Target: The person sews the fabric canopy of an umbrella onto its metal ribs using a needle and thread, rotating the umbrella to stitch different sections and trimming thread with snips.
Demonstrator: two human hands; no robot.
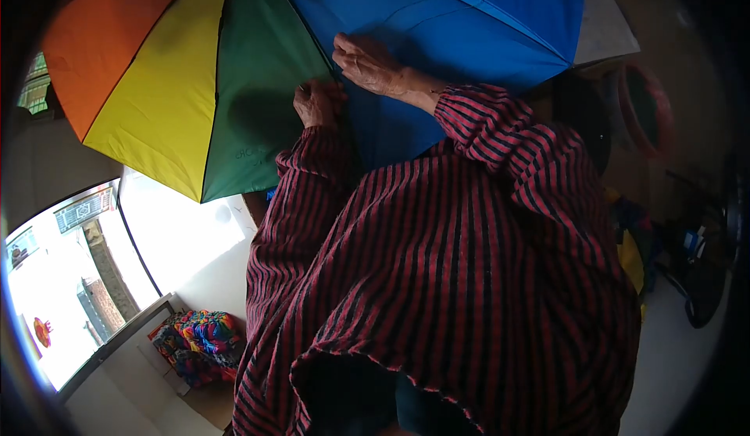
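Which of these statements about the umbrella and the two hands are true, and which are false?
1. The umbrella is open. True.
2. Both hands touch the umbrella cloth. True: the left hand and the right hand rest near the green-blue seam.
3. The sleeves are plain white. False: they are red with black stripes.
4. The umbrella is a single colour. False: orange, yellow, green and blue panels show.
5. The left hand rests on the orange panel. False: it is at the green panel's edge.

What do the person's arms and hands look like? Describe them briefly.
Both arms wear long, loose sleeves striped red and black, gathered at the cuffs. The left hand and right hand are bare: no gloves, and no rings or watch in view.
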